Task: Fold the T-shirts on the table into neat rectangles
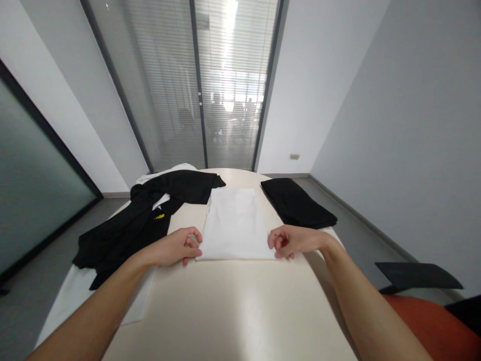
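A white cloth (pixel 236 225), folded into a flat rectangle, lies on the cream table (pixel 225 311). At its near left corner is my left hand (pixel 180 246), thumb and fingers curled at the cloth's edge. My right hand (pixel 287 240) is at the near right corner, its fingers likewise bent in beside the edge. Both hands look closed at the corners; how much fabric sits between the fingertips is too small to tell.
Loose black clothing (pixel 128 230) with a small yellow mark lies over white fabric (pixel 137 301) on the left. A folded black garment (pixel 298 203) is at the back right. An orange-seated chair (pixel 432 321) stands right of the table.
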{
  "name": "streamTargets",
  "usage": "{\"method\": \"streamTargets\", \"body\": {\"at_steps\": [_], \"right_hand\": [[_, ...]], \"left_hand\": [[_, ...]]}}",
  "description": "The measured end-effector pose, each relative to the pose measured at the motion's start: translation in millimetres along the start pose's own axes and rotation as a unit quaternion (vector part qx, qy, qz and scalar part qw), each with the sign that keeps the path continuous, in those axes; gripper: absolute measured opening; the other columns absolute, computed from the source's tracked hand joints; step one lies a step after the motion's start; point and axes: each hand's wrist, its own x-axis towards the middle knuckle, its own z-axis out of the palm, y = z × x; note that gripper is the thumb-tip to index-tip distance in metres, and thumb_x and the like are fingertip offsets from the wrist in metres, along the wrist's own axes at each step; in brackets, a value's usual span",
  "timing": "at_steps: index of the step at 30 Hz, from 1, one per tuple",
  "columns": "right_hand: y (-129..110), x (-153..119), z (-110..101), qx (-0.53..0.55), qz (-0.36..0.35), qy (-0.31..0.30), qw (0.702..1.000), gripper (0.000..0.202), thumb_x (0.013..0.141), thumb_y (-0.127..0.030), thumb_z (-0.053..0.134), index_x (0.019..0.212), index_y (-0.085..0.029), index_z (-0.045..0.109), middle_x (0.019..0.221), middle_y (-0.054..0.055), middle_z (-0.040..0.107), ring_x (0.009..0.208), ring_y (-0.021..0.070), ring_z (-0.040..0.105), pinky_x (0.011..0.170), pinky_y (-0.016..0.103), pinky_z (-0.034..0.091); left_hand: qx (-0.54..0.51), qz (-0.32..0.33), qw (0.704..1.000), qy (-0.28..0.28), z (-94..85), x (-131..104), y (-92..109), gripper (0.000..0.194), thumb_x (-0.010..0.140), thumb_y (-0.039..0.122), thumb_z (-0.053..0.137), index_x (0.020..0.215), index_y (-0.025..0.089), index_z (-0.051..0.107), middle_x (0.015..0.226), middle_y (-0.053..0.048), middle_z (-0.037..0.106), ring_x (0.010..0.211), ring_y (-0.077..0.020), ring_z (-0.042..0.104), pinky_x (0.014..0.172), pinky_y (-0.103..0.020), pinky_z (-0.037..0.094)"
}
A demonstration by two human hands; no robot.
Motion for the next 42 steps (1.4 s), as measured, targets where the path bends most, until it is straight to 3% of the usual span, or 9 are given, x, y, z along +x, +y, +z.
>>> {"method": "streamTargets", "body": {"at_steps": [4, 9, 11, 16, 21, 26, 29, 37, 42], "right_hand": [[-3, 1, 2, -0.008, 0.007, 0.0, 1.0, 0.05, 0.066, -0.046, 0.084, 0.098, -0.015, 0.063, 0.069, -0.002, 0.064, 0.056, 0.0094, 0.057, 0.055, 0.022, 0.047], [0, 10, 3, -0.03, -0.03, 0.078, 0.996, 0.046, 0.076, -0.051, 0.076, 0.099, -0.015, 0.061, 0.072, 0.0, 0.066, 0.053, 0.0082, 0.055, 0.052, 0.02, 0.043], [0, 10, 3, -0.02, -0.021, 0.07, 0.997, 0.048, 0.072, -0.049, 0.08, 0.098, -0.015, 0.06, 0.069, -0.001, 0.065, 0.053, 0.0086, 0.055, 0.052, 0.021, 0.044], [-6, 6, 5, -0.007, 0.011, 0.029, 0.999, 0.051, 0.067, -0.051, 0.082, 0.097, -0.015, 0.06, 0.07, 0.001, 0.068, 0.054, 0.0103, 0.058, 0.053, 0.022, 0.046], [-10, 3, 10, -0.007, 0.032, 0.031, 0.999, 0.054, 0.062, -0.048, 0.087, 0.093, -0.018, 0.054, 0.069, 0.0, 0.068, 0.057, 0.0133, 0.064, 0.052, 0.02, 0.042], [-9, 2, 10, -0.007, 0.048, 0.0, 0.999, 0.057, 0.059, -0.041, 0.088, 0.095, -0.019, 0.05, 0.068, -0.002, 0.067, 0.055, 0.0125, 0.063, 0.049, 0.019, 0.037], [-12, 0, 10, -0.01, 0.06, -0.02, 0.998, 0.058, 0.058, -0.042, 0.089, 0.095, -0.019, 0.05, 0.068, -0.003, 0.067, 0.054, 0.0117, 0.063, 0.047, 0.019, 0.036], [-21, -6, 12, -0.006, 0.08, -0.033, 0.996, 0.059, 0.059, -0.041, 0.089, 0.096, -0.021, 0.048, 0.076, -0.001, 0.071, 0.056, 0.0126, 0.067, 0.043, 0.017, 0.031], [-24, -5, 21, -0.029, 0.109, -0.121, 0.986, 0.06, 0.051, -0.043, 0.092, 0.088, -0.02, 0.051, 0.069, -0.001, 0.07, 0.057, 0.0143, 0.067, 0.047, 0.018, 0.039]], "left_hand": [[0.016, -0.012, 0.999, -0.047, -3.5, -4, 3, 0.037, 0.071, 0.045, 0.068, 0.093, 0.021, 0.051, 0.063, 0.006, 0.062, 0.053, -0.0138, 0.058, 0.054, -0.024, 0.04], [-0.003, 0.006, 0.999, 0.036, 4.2, 5, 1, 0.04, 0.078, 0.053, 0.062, 0.098, 0.021, 0.052, 0.058, 0.006, 0.061, 0.051, -0.0138, 0.057, 0.054, -0.024, 0.038], [-0.014, 0.018, 0.999, 0.046, 6.8, 8, -1, 0.042, 0.074, 0.052, 0.066, 0.096, 0.021, 0.05, 0.056, 0.007, 0.059, 0.049, -0.0131, 0.054, 0.053, -0.024, 0.037], [0.004, -0.019, 1.0, -0.019, 3.3, 7, -4, 0.043, 0.071, 0.052, 0.07, 0.092, 0.021, 0.049, 0.061, 0.005, 0.063, 0.048, -0.0127, 0.056, 0.047, -0.022, 0.032], [-0.005, -0.042, 0.999, 0.035, 4.1, 6, -3, 0.043, 0.075, 0.057, 0.065, 0.092, 0.022, 0.048, 0.065, 0.002, 0.068, 0.049, -0.0137, 0.059, 0.045, -0.022, 0.028], [0.012, -0.05, 0.999, -0.004, 8.4, 3, -1, 0.045, 0.072, 0.045, 0.071, 0.1, 0.022, 0.044, 0.06, 0.002, 0.07, 0.047, -0.0127, 0.054, 0.046, -0.021, 0.028], [0.03, -0.067, 0.996, -0.057, 8.8, -2, 1, 0.042, 0.073, 0.04, 0.069, 0.1, 0.023, 0.043, 0.062, 0.002, 0.071, 0.043, -0.0118, 0.051, 0.043, -0.022, 0.025], [0.036, -0.04, 0.991, -0.122, 4.1, -9, 10, 0.037, 0.071, 0.033, 0.072, 0.078, 0.024, 0.037, 0.054, 0.006, 0.063, 0.047, -0.0138, 0.062, 0.04, -0.02, 0.022], [0.013, -0.07, 0.967, -0.246, 3.5, -15, 14, 0.048, 0.065, 0.033, 0.079, 0.078, 0.025, 0.034, 0.054, 0.007, 0.064, 0.039, -0.0114, 0.056, 0.036, -0.018, 0.023]]}}
